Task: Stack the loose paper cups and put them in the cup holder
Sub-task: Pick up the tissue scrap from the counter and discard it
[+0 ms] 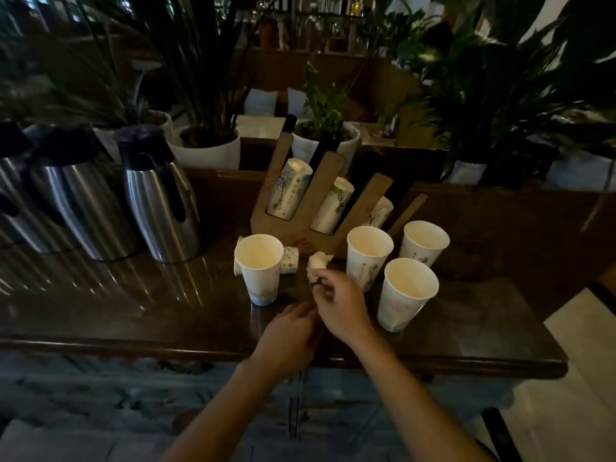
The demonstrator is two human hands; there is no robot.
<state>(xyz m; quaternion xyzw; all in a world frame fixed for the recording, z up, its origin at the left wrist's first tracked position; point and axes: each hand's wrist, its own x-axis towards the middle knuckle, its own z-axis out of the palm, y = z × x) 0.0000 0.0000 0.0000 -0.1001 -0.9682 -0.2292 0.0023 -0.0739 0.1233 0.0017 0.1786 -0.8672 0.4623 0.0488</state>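
Several loose white paper cups stand upright on the dark wooden table (100,311): one at the left (259,268), one in the middle (368,255), one at the near right (406,293), one behind it (423,243). Another cup (290,260) lies on its side behind the left one. The wooden cup holder (300,225) stands behind them with cup stacks (289,188) in its slots. My right hand (340,303) pinches a crumpled white paper scrap (316,263) between the cups. My left hand (286,338) rests loosely curled just below it, holding nothing that I can see.
Three steel thermos jugs (160,198) stand at the table's left. White plant pots (206,151) with tall plants line the ledge behind the holder. The table's front edge runs just under my wrists.
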